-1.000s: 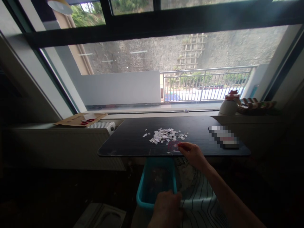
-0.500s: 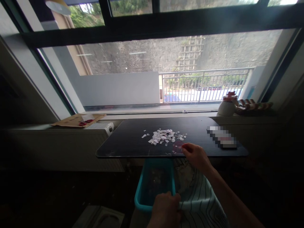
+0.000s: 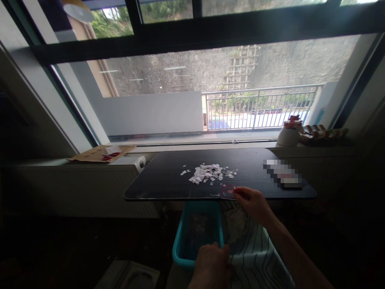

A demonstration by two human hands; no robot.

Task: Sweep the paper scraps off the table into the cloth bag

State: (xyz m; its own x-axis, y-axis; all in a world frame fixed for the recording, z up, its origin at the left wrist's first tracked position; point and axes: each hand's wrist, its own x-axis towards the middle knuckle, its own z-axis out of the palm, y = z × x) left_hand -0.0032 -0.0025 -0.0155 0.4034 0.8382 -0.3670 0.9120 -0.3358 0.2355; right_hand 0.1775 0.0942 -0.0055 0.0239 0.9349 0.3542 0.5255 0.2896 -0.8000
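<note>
My right hand (image 3: 251, 200) is at the front edge of the dark table (image 3: 156, 176), thumb and fingers pinched on a thin, reddish see-through piece (image 3: 227, 192). That piece lies low over the tabletop, and its exact kind does not show. Small white scraps are by it, and just beyond is a loose pile of white paper scraps (image 3: 207, 172). Below the table edge, my left hand (image 3: 212, 261) grips the near right rim of a teal plastic basin (image 3: 179, 241). The inside of the basin is dark, so its contents are hard to make out.
A blurred-out, phone-shaped object (image 3: 282, 174) lies at the table's right. On the sill stand a white pot with a red top (image 3: 288, 134) and a basket of rolled items (image 3: 323, 134). Red-handled scissors (image 3: 110, 155) rest on brown paper (image 3: 90, 153) at left, near a radiator (image 3: 126, 160).
My right hand has drawn the reddish piece slightly toward me, to the table's front edge. My left hand stays on the basin rim.
</note>
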